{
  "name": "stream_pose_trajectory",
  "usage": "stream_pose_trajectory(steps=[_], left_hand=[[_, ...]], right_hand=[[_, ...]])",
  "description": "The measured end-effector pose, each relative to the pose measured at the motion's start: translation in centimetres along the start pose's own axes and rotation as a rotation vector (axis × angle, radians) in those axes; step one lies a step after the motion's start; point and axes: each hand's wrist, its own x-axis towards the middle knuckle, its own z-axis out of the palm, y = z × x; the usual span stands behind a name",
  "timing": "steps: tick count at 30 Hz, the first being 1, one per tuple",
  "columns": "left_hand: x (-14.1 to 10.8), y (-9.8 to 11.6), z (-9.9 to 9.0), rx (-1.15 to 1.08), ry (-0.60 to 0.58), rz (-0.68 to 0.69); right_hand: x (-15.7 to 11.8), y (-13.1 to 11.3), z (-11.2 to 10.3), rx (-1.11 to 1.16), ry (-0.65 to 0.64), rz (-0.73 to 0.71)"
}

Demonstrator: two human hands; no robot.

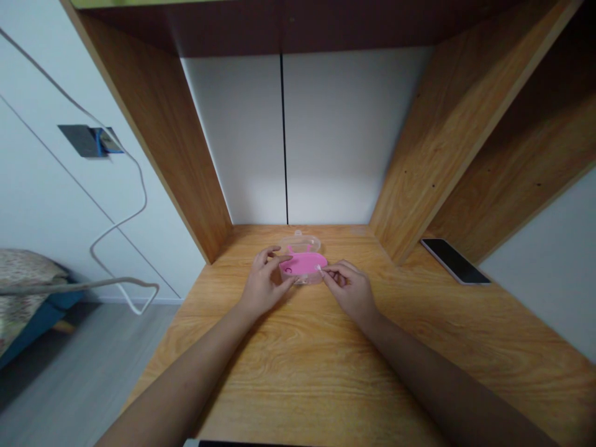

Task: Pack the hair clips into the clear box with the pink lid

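Your left hand [265, 280] curls over the left end of a pink object [303, 263], and your right hand [348, 288] meets its right end. Your fingers hide its edges, so you can't tell whether either hand grips it. It lies in or on a clear plastic case [298, 243], also unclear, at twelve o'clock on the table [279, 397]. A phone [455, 261] lies at two o'clock.

Two hands [265, 284] [351, 290], one pink plastic case [302, 264], one smartphone [454, 261]
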Motion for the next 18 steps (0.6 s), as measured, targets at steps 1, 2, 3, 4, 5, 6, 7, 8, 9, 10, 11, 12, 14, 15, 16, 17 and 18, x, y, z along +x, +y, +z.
stream_pose_trajectory(steps=[1,2,3,4,5,6,7,8,9,10,11,12,14,15,16,17,18], left_hand=[[-0.1,-0.3,0.2,0.009,-0.014,-0.035],[-0.1,-0.5,0.5,0.005,-0.037,-0.065],[-0.2,-0.7,0.7,-0.011,-0.068,-0.086],[-0.3,-0.9,1.0,-0.035,-0.095,-0.107],[-0.4,-1.1,1.2,-0.06,-0.108,-0.134],[-0.5,-1.2,1.5,-0.086,-0.116,-0.166],[-0.6,-1.3,1.6,-0.109,-0.12,-0.194],[-0.6,-1.4,1.7,-0.128,-0.123,-0.219],[-0.7,-1.3,1.8,-0.145,-0.128,-0.236],[-0.7,-1.3,1.8,-0.16,-0.135,-0.244],[-0.6,-1.2,1.8,-0.173,-0.14,-0.247],[-0.6,-1.1,1.8,-0.185,-0.144,-0.246],[-0.5,-0.9,1.7,-0.2,-0.149,-0.236],[-0.5,-0.8,1.6,-0.199,-0.152,-0.229],[-0.5,-0.7,1.6,-0.193,-0.157,-0.222],[-0.5,-0.7,1.6,-0.183,-0.161,-0.216],[-0.5,-0.6,1.5,-0.172,-0.166,-0.21]], right_hand=[[0.1,0.1,0.0,-0.004,0.005,-0.001],[0.1,0.1,0.0,-0.007,0.007,0.0],[0.1,0.2,0.1,-0.009,0.009,0.003],[0.1,0.2,0.1,-0.011,0.008,0.007],[0.1,0.3,0.2,-0.014,0.005,0.012],[0.1,0.3,0.2,-0.017,0.002,0.016],[0.1,0.4,0.3,-0.019,-0.003,0.019],[0.0,0.4,0.4,-0.018,-0.006,0.022],[0.0,0.4,0.4,-0.015,-0.009,0.023],[0.0,0.4,0.5,-0.011,-0.01,0.024],[0.0,0.3,0.5,-0.007,-0.009,0.025],[0.0,0.2,0.5,-0.005,-0.011,0.028],[0.0,0.1,0.6,-0.013,-0.019,0.036],[0.0,0.0,0.6,-0.019,-0.025,0.042],[-0.1,0.0,0.6,-0.024,-0.031,0.047],[-0.1,0.0,0.6,-0.028,-0.037,0.05],[-0.1,0.0,0.6,-0.032,-0.042,0.052]])
